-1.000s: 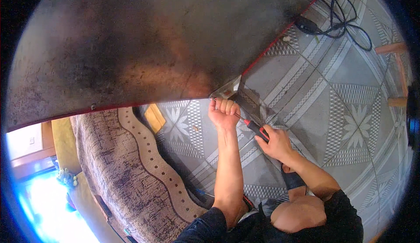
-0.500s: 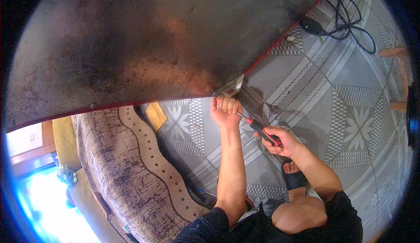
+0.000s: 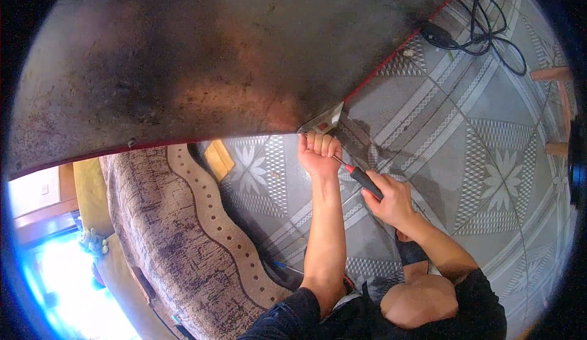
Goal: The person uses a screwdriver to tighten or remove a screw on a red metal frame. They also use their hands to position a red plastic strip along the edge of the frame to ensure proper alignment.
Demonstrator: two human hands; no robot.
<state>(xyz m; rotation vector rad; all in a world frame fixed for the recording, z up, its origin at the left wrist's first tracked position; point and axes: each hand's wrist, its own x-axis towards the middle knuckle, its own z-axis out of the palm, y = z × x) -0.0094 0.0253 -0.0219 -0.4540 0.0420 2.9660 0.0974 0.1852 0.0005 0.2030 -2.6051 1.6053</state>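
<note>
Right hand (image 3: 392, 200) has a red-and-black screwdriver (image 3: 369, 186) right of centre, left hand (image 3: 320, 156) is by the big dark panel (image 3: 183, 52) filling upper left.

Panel (image 3: 202, 52) just beyond left hand (image 3: 320, 158)

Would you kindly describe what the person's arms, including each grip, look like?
The left grip and right grip are bare, ungloved human hands. The wrists show no watch or bracelet, and the forearms are uncovered below short, dark fabric sleeves.
</note>
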